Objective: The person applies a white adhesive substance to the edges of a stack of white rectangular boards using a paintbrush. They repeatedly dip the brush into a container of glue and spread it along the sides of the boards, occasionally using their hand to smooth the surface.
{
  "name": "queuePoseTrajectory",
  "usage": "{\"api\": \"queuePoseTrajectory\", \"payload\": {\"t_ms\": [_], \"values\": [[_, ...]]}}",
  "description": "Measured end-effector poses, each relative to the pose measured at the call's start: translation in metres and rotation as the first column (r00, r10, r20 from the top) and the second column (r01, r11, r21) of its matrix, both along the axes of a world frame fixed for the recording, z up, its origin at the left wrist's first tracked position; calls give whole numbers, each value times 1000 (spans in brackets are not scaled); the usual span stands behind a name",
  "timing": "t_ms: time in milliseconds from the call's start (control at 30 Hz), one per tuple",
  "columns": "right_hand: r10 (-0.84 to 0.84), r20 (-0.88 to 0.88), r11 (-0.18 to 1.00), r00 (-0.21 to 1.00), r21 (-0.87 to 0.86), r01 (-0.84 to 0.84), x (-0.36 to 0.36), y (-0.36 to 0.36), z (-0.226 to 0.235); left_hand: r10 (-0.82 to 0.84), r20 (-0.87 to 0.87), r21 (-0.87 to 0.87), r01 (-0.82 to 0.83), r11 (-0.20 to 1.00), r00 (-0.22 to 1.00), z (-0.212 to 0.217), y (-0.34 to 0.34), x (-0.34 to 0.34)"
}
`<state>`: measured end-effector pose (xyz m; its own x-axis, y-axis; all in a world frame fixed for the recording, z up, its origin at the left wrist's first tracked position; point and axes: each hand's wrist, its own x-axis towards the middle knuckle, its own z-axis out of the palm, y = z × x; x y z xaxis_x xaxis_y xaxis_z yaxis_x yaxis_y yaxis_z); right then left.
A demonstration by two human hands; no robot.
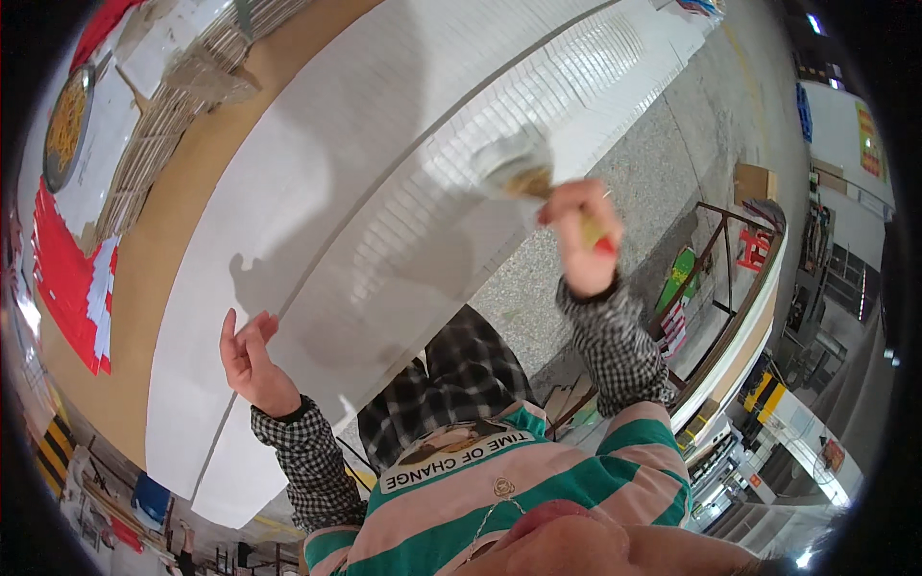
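Observation:
My right hand (pixel 583 235) grips a flat brush (pixel 530 180) by its handle, which shows yellow and red below the fingers. Its pale bristle end is smeared by motion and hangs over the white sheets. Those white sheets (pixel 461 178) lie in a long fanned row, edges overlapping like narrow steps, with a wet-looking shine on part of them. Above the near left part of the white surface hovers my left hand (pixel 257 365), fingers apart and partly bent, holding nothing. Its shadow falls on the white beside it.
Stacked folded cardboard (pixel 154 144) stands at the far left, with a round metal dish (pixel 69 130) of yellowish strands on top. Red printed sheets (pixel 72 274) lie on the brown board (pixel 125 374). On the right is a metal-framed table (pixel 735 365); grey floor (pixel 538 298) runs between.

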<state>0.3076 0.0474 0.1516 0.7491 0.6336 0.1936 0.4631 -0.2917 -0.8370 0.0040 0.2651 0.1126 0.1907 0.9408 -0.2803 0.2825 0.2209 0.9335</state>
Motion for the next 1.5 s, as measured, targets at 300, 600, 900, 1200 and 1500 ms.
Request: {"api": "queuePoseTrajectory", "payload": {"t_ms": [300,600,900,1200,1500], "values": [[49,-73,998,996,-23,-51,32,-17,6,-82,-49,28,84,996,995,2,-5,12],[101,-59,993,993,-62,-105,38,-13,10,-56,-39,54,58,997,998,1,-5,14],[194,-87,981,977,17,-193,3,-1,4,-31,-64,46,34,998,997,2,0,1],[128,-94,978,987,-155,-141,-19,8,14,17,-62,77,-12,997,998,1,4,-27],[333,5,937,943,-118,-330,-53,24,5,18,-56,84,-14,996,998,4,7,-47]]}}
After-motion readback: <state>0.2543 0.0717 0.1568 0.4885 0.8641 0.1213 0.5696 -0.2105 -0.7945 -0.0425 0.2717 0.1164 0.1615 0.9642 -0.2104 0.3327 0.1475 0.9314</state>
